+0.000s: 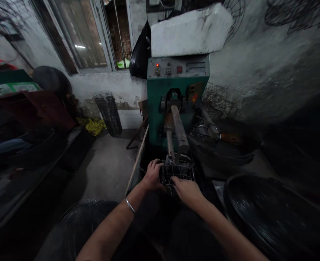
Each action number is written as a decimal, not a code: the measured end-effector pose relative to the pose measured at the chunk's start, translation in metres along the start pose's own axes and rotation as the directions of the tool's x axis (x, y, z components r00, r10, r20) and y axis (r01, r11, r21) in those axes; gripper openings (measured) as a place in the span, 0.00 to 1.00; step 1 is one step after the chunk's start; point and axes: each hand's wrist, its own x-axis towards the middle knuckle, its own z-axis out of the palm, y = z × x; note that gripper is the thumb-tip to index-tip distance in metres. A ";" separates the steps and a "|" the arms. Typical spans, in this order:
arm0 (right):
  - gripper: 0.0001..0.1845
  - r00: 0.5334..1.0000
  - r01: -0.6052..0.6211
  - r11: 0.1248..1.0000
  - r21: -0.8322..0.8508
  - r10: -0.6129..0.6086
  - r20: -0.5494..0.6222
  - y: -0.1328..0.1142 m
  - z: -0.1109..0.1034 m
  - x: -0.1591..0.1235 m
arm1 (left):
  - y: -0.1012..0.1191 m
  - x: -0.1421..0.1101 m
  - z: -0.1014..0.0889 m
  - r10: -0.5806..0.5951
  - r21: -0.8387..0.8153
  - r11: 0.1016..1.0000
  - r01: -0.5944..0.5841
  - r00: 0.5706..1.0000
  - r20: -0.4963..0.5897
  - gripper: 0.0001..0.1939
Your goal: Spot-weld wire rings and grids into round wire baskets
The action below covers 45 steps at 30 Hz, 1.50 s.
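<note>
A small wire mesh piece (179, 171), curved like a basket, sits just below the arm tips of a green machine (157, 94) that looks like a spot welder. My left hand (153, 176), with a silver bangle on its wrist, grips the mesh at its left side. Closed on the near right part of the mesh is my right hand (188, 191), thumb against the wires. The thick upper metal arm (179, 128) and the thinner lower arm (170, 143) point toward me. Dark surroundings hide the underside of the mesh and some fingertips.
A white foam block (189, 30) rests on the machine, beside a black bag (140, 52). A mesh roll (108, 112) stands by the wall. Coiled dark wire (257, 203) lies at right, more wire (80, 224) at lower left. An orange-handled tool (229, 137) lies right of the arms.
</note>
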 end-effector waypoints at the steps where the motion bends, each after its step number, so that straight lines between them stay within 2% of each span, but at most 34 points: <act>1: 0.17 1.000 0.007 1.000 0.004 -0.006 -0.007 0.002 0.000 0.000 | 0.001 0.001 0.000 -0.001 -0.005 1.000 0.001 1.000 0.001 0.55; 13: 0.16 1.000 -0.004 1.000 -0.012 0.003 -0.024 0.019 -0.007 0.004 | 0.009 0.017 0.011 0.062 0.007 0.998 -0.062 0.993 -0.095 0.52; 20: 0.17 0.999 -0.039 0.999 0.037 0.040 -0.019 0.015 -0.008 -0.001 | 0.011 0.018 0.004 0.023 0.033 0.999 -0.021 0.999 -0.049 0.50; 23: 0.20 0.995 -0.032 0.995 0.097 0.041 -0.095 0.015 -0.007 -0.010 | 0.008 0.026 0.004 0.017 0.061 0.998 -0.016 1.000 -0.022 0.49; 26: 0.20 0.981 -0.008 0.988 0.153 0.038 -0.191 0.021 -0.001 -0.018 | 0.003 0.036 0.005 -0.024 0.066 0.997 0.027 0.998 -0.050 0.50; 29: 0.20 0.970 0.013 0.981 0.192 0.034 -0.240 0.033 0.010 -0.023 | -0.002 0.044 0.006 -0.064 0.060 0.996 0.067 0.997 -0.048 0.52; 34: 0.18 0.954 0.056 0.966 0.253 0.023 -0.298 0.044 0.023 -0.031 | -0.007 0.048 0.007 -0.024 0.054 0.998 0.027 0.998 -0.066 0.50; 39: 0.19 0.926 0.074 0.961 0.267 0.033 -0.376 0.048 0.027 -0.038 | -0.011 0.061 0.006 -0.122 0.060 0.990 0.125 0.991 -0.047 0.53; 45: 0.21 0.934 0.104 0.948 0.300 0.011 -0.358 0.057 0.050 -0.042 | -0.018 0.073 0.001 -0.157 0.070 0.985 0.158 0.987 -0.019 0.50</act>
